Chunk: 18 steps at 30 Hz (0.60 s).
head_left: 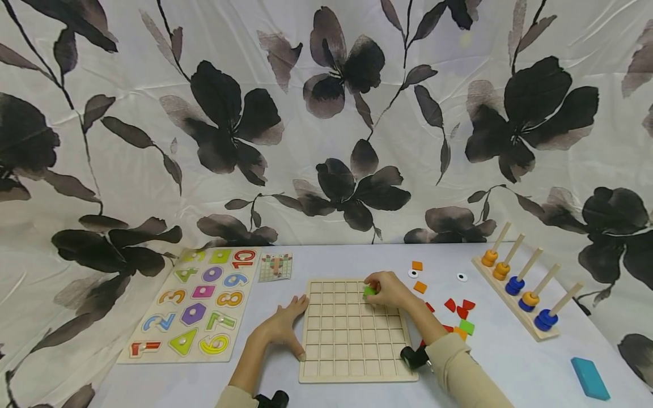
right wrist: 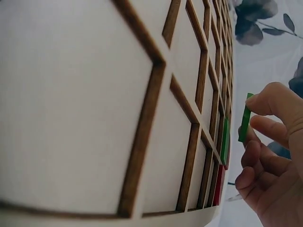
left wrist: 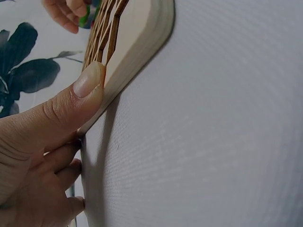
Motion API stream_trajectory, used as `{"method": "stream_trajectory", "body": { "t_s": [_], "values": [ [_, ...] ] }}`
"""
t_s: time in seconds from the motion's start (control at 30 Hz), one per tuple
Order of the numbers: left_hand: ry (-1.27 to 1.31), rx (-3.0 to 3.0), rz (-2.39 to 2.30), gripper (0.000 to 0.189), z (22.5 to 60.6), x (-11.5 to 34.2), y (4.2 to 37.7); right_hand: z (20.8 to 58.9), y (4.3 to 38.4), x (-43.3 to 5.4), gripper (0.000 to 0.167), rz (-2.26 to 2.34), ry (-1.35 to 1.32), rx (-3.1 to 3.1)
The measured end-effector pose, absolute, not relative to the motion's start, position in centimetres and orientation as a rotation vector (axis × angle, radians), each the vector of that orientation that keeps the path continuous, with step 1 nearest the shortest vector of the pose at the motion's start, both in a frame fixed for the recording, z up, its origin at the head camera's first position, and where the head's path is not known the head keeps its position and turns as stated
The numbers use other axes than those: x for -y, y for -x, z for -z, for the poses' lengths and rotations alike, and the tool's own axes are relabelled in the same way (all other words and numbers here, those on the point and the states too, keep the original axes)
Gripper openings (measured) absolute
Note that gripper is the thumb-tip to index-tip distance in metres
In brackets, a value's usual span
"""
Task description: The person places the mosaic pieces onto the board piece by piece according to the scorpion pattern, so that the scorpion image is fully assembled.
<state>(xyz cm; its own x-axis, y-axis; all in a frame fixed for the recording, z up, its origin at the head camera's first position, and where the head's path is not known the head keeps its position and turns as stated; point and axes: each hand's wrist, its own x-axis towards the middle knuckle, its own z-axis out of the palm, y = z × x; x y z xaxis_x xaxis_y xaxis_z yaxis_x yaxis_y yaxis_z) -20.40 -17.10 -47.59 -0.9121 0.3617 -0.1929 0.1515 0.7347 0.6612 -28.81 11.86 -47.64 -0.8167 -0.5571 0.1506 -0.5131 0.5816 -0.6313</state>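
Observation:
A pale wooden grid board (head_left: 347, 371) lies on the table in front of me. My right hand (head_left: 391, 290) pinches a small green square tile (right wrist: 245, 118) over the board's far part, between thumb and fingertips. In the right wrist view, another green tile (right wrist: 225, 142) and a red piece (right wrist: 218, 185) are at the board's edge cells, below the pinched tile. With fingers spread, my left hand (head_left: 280, 323) rests along the board's left side. Its thumb touches the board's edge in the left wrist view.
Loose red pieces (head_left: 450, 305), orange squares (head_left: 420, 287), a green square (head_left: 466, 326) and white rings (head_left: 461, 277) lie right of the board. Further right stand a peg stacker (head_left: 515, 297) and a blue block (head_left: 590, 378). Leftward are a number puzzle (head_left: 168, 326) and a pattern card (head_left: 276, 267).

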Motion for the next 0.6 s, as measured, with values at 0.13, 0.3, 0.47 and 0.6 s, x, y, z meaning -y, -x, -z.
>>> {"method": "stream_trajectory", "body": {
  "t_s": [0.13, 0.3, 0.47, 0.6],
  "values": [
    [-0.406, -2.632, -0.962, 0.119, 47.7, 17.1, 20.3, 47.5, 28.5, -12.1, 0.034, 1.072, 0.904, -2.739],
    [-0.411, -2.637, -0.961, 0.119, 47.7, 17.2, 20.3, 47.4, 28.4, -13.6, 0.032, 1.11, 0.848, -2.784],
    [-0.406, -2.64, -0.96, 0.119, 47.6, 17.2, 20.3, 47.1, 28.6, -16.7, 0.031, 1.064, 0.666, -2.841],
    [-0.402, -2.635, -0.958, 0.12, 47.6, 17.1, 20.4, 46.9, 28.7, -19.7, 0.032, 0.959, 0.483, -2.871]
  ]
}}
